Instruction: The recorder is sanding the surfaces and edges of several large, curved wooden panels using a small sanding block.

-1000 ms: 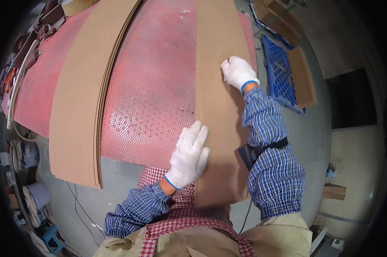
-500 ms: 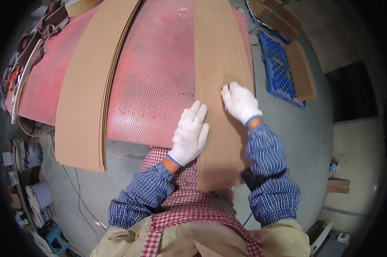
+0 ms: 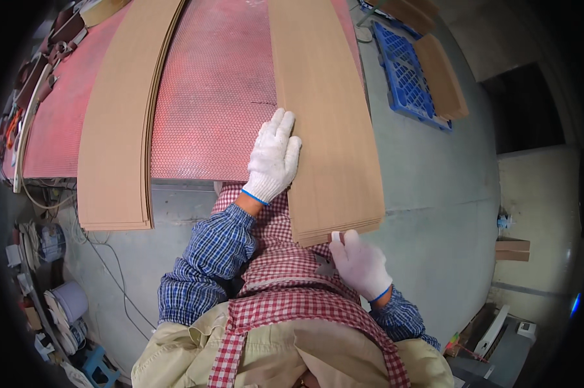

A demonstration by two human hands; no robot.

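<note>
A long stack of brown cardboard strips (image 3: 327, 142) lies on the right part of the red table, its near end jutting past the table edge toward me. My left hand (image 3: 274, 158), in a white knit glove, rests along the stack's left edge with its fingers stretched out. At the near end, my gloved right hand (image 3: 363, 264) is closed, pinching a small brown-and-white piece (image 3: 335, 237) close to the stack's front edges. Most of that piece is hidden by the fingers, so its kind is unclear.
Another cardboard stack (image 3: 114, 142) lies on the left of the red honeycomb-patterned table (image 3: 208, 116). Brown strips and tools crowd its far left edge. A blue plastic pallet (image 3: 405, 77) with cardboard stands on the floor at right. Cables (image 3: 120, 278) run along the floor at left.
My right hand has come down from the middle of the right stack to its near end, still pinching the small piece. My left hand stays at the left edge. The view has shifted slightly.
</note>
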